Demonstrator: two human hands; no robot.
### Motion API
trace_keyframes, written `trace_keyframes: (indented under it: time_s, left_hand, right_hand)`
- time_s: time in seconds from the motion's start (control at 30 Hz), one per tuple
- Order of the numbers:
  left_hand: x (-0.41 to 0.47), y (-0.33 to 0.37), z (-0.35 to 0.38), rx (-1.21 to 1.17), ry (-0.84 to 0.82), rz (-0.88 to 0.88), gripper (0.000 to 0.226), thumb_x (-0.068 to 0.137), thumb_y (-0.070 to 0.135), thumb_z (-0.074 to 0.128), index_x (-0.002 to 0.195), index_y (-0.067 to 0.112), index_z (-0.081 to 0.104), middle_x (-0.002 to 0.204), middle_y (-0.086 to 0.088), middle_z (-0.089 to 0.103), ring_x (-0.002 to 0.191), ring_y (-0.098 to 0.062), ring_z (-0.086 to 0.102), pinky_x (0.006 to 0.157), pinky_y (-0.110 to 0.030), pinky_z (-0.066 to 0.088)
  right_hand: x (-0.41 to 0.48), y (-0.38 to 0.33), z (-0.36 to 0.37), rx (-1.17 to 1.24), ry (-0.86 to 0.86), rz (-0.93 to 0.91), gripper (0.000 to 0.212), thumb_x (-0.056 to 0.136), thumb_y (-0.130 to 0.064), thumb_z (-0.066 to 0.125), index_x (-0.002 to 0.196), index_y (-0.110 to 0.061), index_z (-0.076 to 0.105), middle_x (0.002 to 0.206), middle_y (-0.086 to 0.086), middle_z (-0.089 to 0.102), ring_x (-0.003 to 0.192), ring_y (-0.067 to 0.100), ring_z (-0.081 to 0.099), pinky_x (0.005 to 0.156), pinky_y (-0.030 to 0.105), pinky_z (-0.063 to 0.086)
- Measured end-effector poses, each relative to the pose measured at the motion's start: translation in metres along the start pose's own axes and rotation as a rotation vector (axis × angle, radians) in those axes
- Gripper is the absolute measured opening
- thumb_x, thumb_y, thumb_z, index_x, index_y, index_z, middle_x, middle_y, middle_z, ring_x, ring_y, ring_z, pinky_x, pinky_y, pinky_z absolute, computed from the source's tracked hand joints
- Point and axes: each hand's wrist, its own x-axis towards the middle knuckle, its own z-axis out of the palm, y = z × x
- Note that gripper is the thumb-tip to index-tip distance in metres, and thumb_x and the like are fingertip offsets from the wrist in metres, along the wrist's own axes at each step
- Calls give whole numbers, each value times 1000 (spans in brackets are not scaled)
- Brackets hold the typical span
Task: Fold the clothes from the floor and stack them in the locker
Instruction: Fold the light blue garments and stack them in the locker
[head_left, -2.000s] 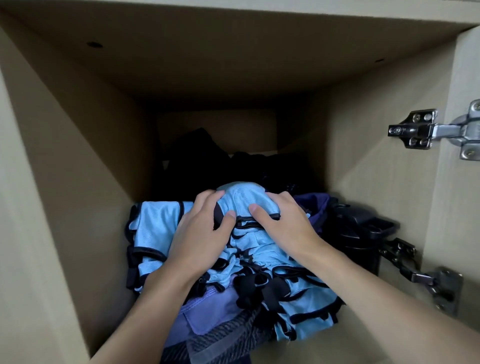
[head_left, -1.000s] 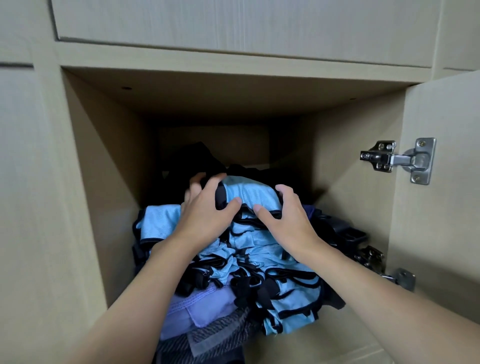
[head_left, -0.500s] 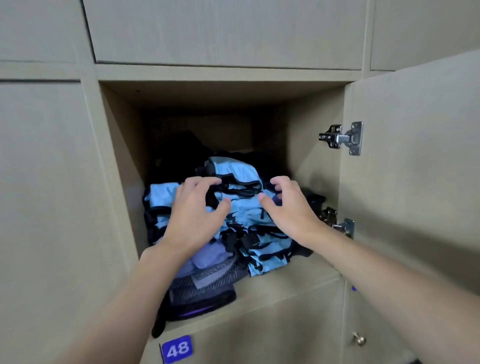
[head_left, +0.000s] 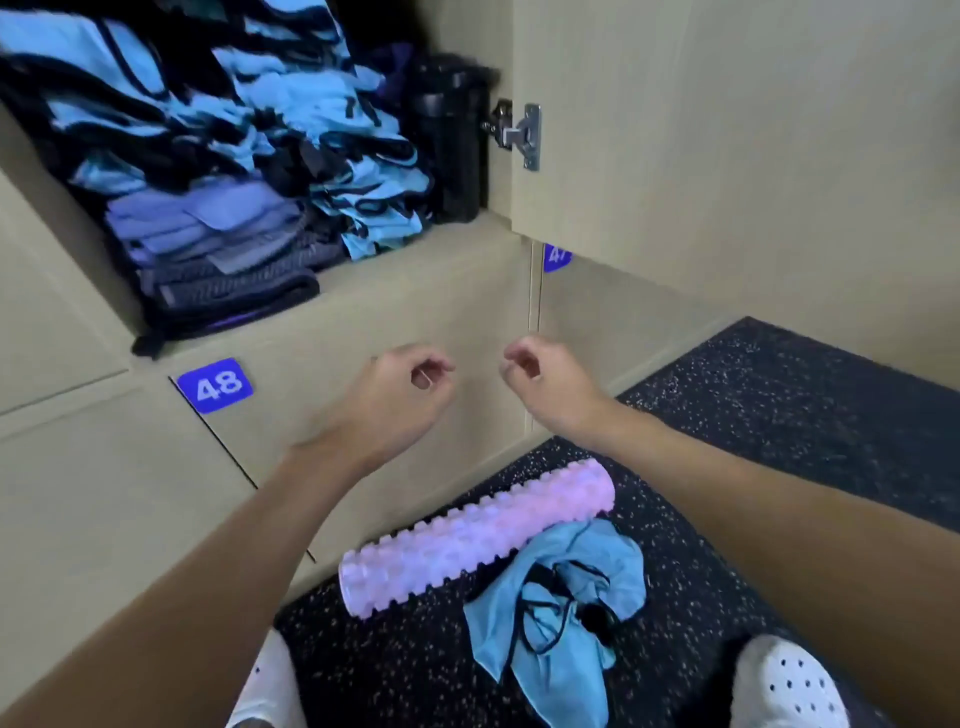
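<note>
A stack of folded clothes (head_left: 249, 171) fills the open locker (head_left: 426, 270) at the upper left: light blue garments with black trim on top, lilac and dark grey ones beneath. One crumpled light blue garment (head_left: 561, 597) with black trim lies on the dark floor between my feet. My left hand (head_left: 395, 400) and my right hand (head_left: 545, 379) hang in front of the lower locker doors, below the stack and above the floor garment. Both hold nothing, fingers loosely curled.
A pink ridged foam roller (head_left: 478, 535) lies on the speckled floor against the lockers, touching the blue garment. A black bottle (head_left: 452, 145) stands at the locker's right side. The open door (head_left: 727, 156) juts out on the right. White shoes (head_left: 784, 686) show at the bottom.
Both hands have come off the stack and out of the locker, dropping below it. My view has tilted down, bringing the floor, the roller and the crumpled garment into sight.
</note>
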Motion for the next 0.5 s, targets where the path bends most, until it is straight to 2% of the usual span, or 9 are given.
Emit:
trace_keyframes:
  time_s: [0.13,0.23,0.33,0.43,0.5]
  left_hand:
    - [-45,-46,79,19,-226,-145,15,88,18,66,85,33,64,78,19,63,77,-10,62,77,-25,49]
    - [-84,-86,134,42,-394,-268,11,88,26,66,90,37,62,83,16,66,80,-10,64,80,-31,54]
    - [-119,-125,182,88,-523,-361,9,93,31,65,101,29,63,99,8,66,95,-16,64,87,-39,54]
    - [-152,-156,219,147,-624,-439,41,96,34,63,133,21,54,132,0,53,121,-20,55,98,-35,47]
    - [-165,-170,236,147,-639,-469,57,94,32,66,145,21,43,142,-2,44,127,-22,50,103,-36,43]
  right_hand:
    - [-55,75,29,-16,-127,178,16,96,-11,57,105,0,64,90,8,61,84,20,53,75,25,40]
    - [-94,133,58,-22,-204,299,18,97,-17,57,108,-4,62,92,6,61,85,20,55,71,23,39]
    - [-130,188,85,-49,-286,411,23,97,-22,58,113,-7,62,108,9,66,102,24,62,81,29,43]
    - [-167,228,108,-76,-355,486,37,96,-26,60,129,-10,57,130,5,60,122,20,54,98,29,42]
    - [-184,246,117,-129,-404,482,46,96,-30,59,138,-14,52,139,1,53,129,17,49,106,30,38]
